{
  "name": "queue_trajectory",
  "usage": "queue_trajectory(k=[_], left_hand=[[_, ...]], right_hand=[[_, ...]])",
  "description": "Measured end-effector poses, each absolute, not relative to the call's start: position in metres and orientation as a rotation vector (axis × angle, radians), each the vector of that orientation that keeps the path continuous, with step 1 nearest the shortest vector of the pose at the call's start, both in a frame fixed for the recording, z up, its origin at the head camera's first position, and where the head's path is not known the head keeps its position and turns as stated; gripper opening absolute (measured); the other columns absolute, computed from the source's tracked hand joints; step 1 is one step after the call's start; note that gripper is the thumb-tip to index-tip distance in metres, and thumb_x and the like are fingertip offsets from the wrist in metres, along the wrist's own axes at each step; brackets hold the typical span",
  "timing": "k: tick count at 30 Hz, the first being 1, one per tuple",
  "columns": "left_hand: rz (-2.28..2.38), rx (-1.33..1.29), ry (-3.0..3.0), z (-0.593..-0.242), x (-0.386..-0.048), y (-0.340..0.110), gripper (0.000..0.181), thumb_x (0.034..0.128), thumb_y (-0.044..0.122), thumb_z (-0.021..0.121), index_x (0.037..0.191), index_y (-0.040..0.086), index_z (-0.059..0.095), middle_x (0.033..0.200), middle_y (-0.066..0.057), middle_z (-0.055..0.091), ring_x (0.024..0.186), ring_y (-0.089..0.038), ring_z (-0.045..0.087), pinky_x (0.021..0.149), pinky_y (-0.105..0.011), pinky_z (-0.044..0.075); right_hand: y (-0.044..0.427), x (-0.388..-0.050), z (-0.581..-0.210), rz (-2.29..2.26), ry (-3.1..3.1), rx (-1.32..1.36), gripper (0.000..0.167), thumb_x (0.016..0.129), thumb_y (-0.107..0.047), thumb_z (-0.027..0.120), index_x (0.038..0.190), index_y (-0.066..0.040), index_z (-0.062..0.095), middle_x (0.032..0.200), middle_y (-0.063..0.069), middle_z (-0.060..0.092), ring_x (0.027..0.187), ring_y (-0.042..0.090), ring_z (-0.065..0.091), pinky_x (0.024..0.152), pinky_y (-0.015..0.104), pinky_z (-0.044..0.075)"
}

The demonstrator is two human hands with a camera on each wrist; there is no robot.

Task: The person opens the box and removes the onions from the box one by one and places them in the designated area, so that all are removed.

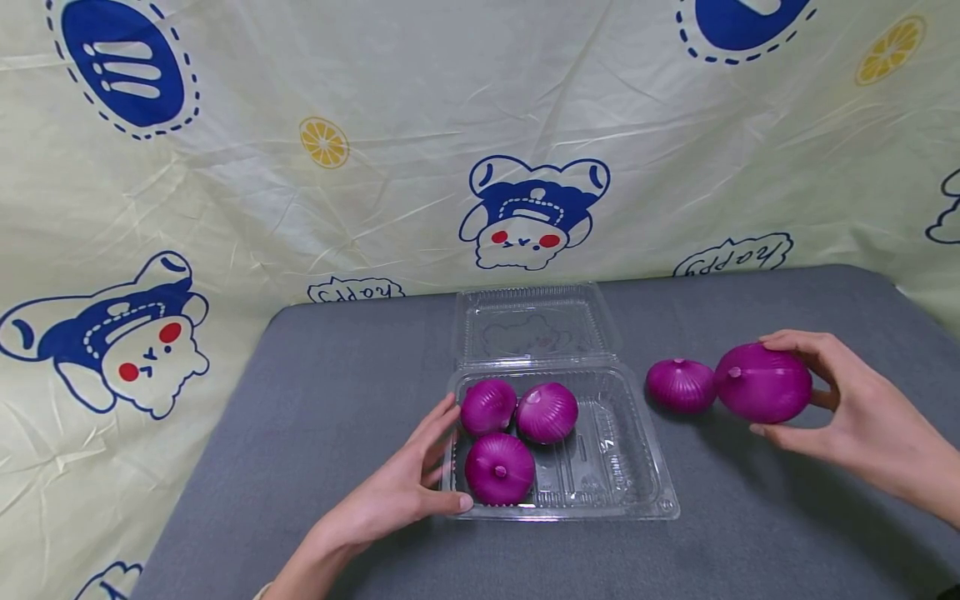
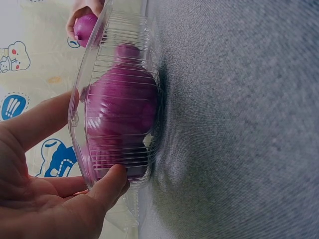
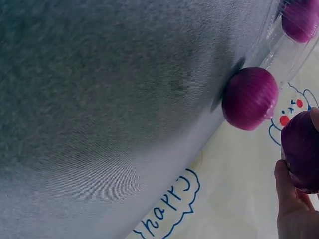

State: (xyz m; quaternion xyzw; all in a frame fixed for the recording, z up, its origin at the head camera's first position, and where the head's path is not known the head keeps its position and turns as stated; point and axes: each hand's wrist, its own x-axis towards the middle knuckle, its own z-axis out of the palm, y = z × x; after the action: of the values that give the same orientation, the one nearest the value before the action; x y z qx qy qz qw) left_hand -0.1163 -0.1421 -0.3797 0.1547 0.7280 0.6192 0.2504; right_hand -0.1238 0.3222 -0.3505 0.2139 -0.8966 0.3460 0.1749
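My right hand (image 1: 862, 408) grips a purple onion (image 1: 763, 383) between thumb and fingers, raised above the table to the right of the container. Just left of it, another onion (image 1: 681, 386) rests on the table; the right wrist view shows this loose onion (image 3: 249, 98) apart from the held onion (image 3: 301, 152). Three onions, one of them at the front (image 1: 500, 468), sit in the left part of the clear plastic container (image 1: 645, 467). The left hand (image 1: 401, 487) holds the container's left side, thumb at the front corner; in the left wrist view its thumb presses the ribbed wall (image 2: 134, 157).
The container's transparent lid (image 1: 536, 325) lies folded back behind it, near the far edge of the grey table (image 1: 337, 375). Behind the table hangs a pale printed cloth (image 1: 405, 208) with cartoon figures.
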Motion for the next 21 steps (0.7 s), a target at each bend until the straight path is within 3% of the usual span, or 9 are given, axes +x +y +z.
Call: queue_trajectory(k=[3,9,12,17,21], left_hand=[[1.685,0.423,1.984,-0.38,-0.116,-0.142,0.096,0.0826,0.003,0.077,0.157,0.017,0.019,0.163,0.008,0.003,0.148,-0.03,0.015,0.115,-0.046,0.026],[1.687,0.422,1.979,-0.38,-0.116,-0.142,0.096,0.0825,0.003,0.077,0.157,0.017,0.019,0.163,0.009,0.003,0.148,-0.03,0.014,0.115,-0.046,0.026],[1.687,0.416,1.977,-0.38,-0.116,-0.142,0.096,0.0825,0.003,0.077,0.157,0.017,0.019,0.163,0.008,0.004,0.148,-0.03,0.014,0.115,-0.046,0.026],[1.681,0.408,1.979,-0.38,-0.116,-0.142,0.096,0.0825,0.002,0.077,0.157,0.018,0.019,0.163,0.008,0.004,0.148,-0.031,0.015,0.115,-0.047,0.026],[1.68,0.397,1.984,-0.379,-0.116,-0.142,0.095,0.0824,0.003,0.077,0.157,0.019,0.02,0.163,0.007,0.005,0.147,-0.032,0.016,0.114,-0.045,0.027]], right_hand=[[0.328,-0.127,-0.354,0.984,-2.563,0.51,0.096,0.049,0.007,0.095,0.132,-0.006,0.05,0.127,-0.006,0.049,0.105,-0.004,0.049,0.081,-0.001,0.041],[0.34,-0.132,-0.359,0.908,-2.683,0.289,0.089,0.057,-0.017,0.098,0.133,-0.017,0.049,0.12,-0.018,0.046,0.087,-0.009,0.046,0.059,0.007,0.043],[0.346,-0.134,-0.361,0.9,-2.739,0.242,0.087,0.061,-0.022,0.096,0.134,-0.018,0.048,0.122,-0.011,0.046,0.085,-0.013,0.044,0.056,0.01,0.044],[0.356,-0.139,-0.366,0.885,-2.807,0.207,0.085,0.066,-0.026,0.093,0.134,-0.011,0.044,0.125,0.011,0.049,0.085,-0.023,0.039,0.055,0.013,0.045],[0.363,-0.145,-0.371,0.884,-2.835,0.214,0.084,0.068,-0.027,0.092,0.133,-0.006,0.043,0.122,0.021,0.051,0.084,-0.023,0.038,0.054,0.015,0.046]])
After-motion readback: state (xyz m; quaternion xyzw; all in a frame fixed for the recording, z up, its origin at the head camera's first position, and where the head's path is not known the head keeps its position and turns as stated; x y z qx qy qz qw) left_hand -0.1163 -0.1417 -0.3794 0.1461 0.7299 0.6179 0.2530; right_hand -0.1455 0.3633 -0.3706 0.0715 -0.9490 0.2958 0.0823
